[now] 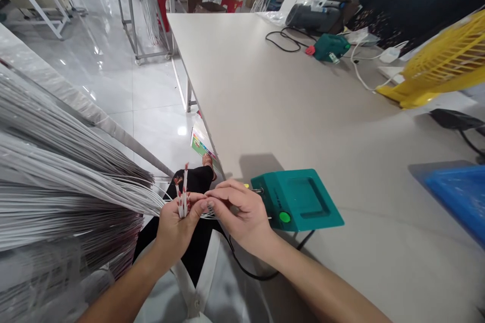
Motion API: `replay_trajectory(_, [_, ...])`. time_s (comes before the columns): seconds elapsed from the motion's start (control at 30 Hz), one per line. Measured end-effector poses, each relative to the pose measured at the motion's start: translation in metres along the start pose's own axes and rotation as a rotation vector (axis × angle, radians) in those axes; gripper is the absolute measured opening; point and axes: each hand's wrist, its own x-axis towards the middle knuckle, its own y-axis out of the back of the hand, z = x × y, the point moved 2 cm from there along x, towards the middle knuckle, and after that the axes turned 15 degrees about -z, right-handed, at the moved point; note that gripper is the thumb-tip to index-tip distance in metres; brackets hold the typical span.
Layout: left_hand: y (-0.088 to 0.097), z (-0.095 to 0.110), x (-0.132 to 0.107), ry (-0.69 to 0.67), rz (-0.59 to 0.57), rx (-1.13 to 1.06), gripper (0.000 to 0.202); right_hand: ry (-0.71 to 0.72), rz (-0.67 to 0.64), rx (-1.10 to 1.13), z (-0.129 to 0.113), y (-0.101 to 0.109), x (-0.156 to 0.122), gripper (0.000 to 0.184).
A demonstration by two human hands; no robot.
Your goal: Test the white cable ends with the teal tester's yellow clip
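Note:
My left hand [170,229] is closed around several thin white cables [183,202], whose ends stick up between thumb and fingers and show reddish-brown inner wires. My right hand [246,214] pinches with thumb and forefinger right at the left fingertips; whatever lies in that pinch is too small to make out. More white strands pass below the hands. Just beyond the right hand, a green machine [329,217] with a bright green button and a metal nozzle-like part sits at the table edge. A large bundle of white cables [76,161] runs in from the left toward my left hand.
The grey table [242,86] stretches ahead and right. On it are a yellow fan [435,60], a second green device [329,48], a dark motor-like machine [314,17] and a blue tray [462,197]. A plastic-wrapped rack bar [91,111] crosses at left. A black cord [257,277] hangs below the green machine.

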Motion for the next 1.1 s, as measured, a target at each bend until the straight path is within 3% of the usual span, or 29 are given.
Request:
replay_trajectory(0.23, [0.006, -0.005, 0.000, 0.016, -0.068, -0.082, 0.023, 0.039, -0.053, -0.019, 0.003, 0.000, -0.002, 0.017])
replay_trajectory(0.43, [0.006, -0.002, -0.001, -0.016, -0.088, 0.029, 0.023, 0.004, -0.096, -0.073, -0.005, 0.014, -0.002, 0.020])
replay_trajectory(0.63, [0.009, 0.004, -0.001, -0.054, -0.267, 0.131, 0.027, 0.013, -0.444, 0.077, -0.011, 0.026, 0.007, 0.014])
replay_trajectory(0.7, [0.013, 0.002, -0.002, -0.033, -0.344, 0.084, 0.027, 0.002, -0.486, 0.171, -0.010, 0.023, 0.008, 0.014])
replay_trajectory(0.8, [0.020, -0.005, -0.004, 0.052, -0.395, -0.106, 0.024, -0.047, -0.398, 0.451, -0.005, 0.012, 0.008, 0.009])
replay_trajectory(0.93, [0.021, -0.014, -0.004, 0.097, -0.362, -0.368, 0.022, -0.184, -0.268, 0.846, 0.003, -0.011, 0.007, 0.012])
replay_trajectory(1.1, [0.015, -0.014, -0.002, 0.097, -0.282, -0.539, 0.025, -0.197, -0.227, 1.091, 0.006, -0.024, 0.007, 0.009])
